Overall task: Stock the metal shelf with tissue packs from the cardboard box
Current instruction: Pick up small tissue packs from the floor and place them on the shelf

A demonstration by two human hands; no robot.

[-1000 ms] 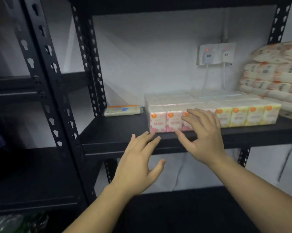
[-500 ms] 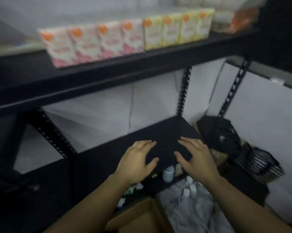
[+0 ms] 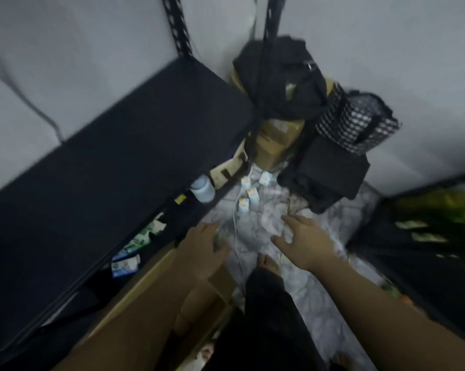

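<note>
Hovering empty hands (image 3: 252, 242), brown cardboard box (image 3: 223, 285), matte shelf (image 3: 105, 170)

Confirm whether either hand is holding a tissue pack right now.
No. The left hand and right hand are both open and empty above the floor.

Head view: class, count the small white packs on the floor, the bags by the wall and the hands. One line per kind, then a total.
Small white packs: 4
Bags: 3
Hands: 2
Total: 9
</note>
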